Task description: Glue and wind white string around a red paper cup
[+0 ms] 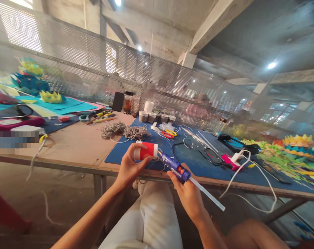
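Observation:
My left hand [134,162] grips a red and white paper cup [148,150] tipped on its side, its open end turned right. A blue hot glue gun [174,166] is held in my right hand [188,192], with a clear glue stick [209,195] jutting from its back. The gun's nozzle is at the cup's mouth; whether it touches the cup I cannot tell. Behind the cup, bundles of grey twine [126,131] lie on the table, and scissors with red and yellow handles [169,133] rest on the blue mat [193,162].
Several small cups [151,117] and a lidded jar [128,102] stand at the back. Pliers and similar tools [101,117] lie left of them. A pink power strip [232,162] with a white cable is on the right, near colourful paper scraps [273,157]. A perforated screen [81,65] borders the table.

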`<state>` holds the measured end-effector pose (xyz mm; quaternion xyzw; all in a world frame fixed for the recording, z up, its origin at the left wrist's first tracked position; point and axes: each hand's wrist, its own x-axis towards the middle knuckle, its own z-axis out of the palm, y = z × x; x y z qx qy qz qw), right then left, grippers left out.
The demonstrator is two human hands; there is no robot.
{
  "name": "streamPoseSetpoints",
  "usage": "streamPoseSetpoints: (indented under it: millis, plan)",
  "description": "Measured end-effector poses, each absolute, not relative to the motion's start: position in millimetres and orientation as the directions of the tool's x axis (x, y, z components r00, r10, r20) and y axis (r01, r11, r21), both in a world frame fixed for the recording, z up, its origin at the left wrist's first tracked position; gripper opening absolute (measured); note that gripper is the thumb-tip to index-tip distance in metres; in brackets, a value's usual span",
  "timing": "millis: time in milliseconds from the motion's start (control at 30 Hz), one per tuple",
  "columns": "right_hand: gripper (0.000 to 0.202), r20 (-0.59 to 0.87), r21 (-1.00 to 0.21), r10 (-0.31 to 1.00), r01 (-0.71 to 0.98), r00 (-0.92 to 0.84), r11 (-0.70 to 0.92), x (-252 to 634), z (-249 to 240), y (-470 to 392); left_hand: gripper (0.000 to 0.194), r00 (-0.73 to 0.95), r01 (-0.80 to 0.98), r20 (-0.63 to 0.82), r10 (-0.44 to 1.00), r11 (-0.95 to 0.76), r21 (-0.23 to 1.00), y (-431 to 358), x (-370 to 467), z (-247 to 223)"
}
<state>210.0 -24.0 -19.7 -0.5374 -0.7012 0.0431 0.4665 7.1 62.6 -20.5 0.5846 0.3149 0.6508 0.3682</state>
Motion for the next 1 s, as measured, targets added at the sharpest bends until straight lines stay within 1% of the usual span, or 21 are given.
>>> streamPoseSetpoints:
  millis: [300,600,800,1000]
  plan:
    - [0.016,0.615,-0.547,0.788,0.728,0.013,0.414,211.6,-23.7,-22.8,0.036,-0.049,-0.085,0.537,0.842,-0.539,0.838,62.8,7.5,-20.0]
    - [0.017,0.628,-0.505,0.779,0.758,-0.005,0.412,212.5,-24.2,-25.6,0.034,-0.049,-0.102,0.539,0.841,-0.541,0.835,62.0,7.7,-20.4]
    - [0.017,0.624,-0.499,0.781,0.77,0.0,0.399,213.8,-26.8,-27.8,0.034,-0.036,-0.099,0.531,0.847,-0.531,0.841,62.4,7.4,-21.4]
    - [0.017,0.652,-0.46,0.758,0.782,-0.024,0.42,212.9,-24.5,-28.2,0.034,-0.033,-0.106,0.536,0.844,-0.536,0.838,63.4,7.4,-21.5]
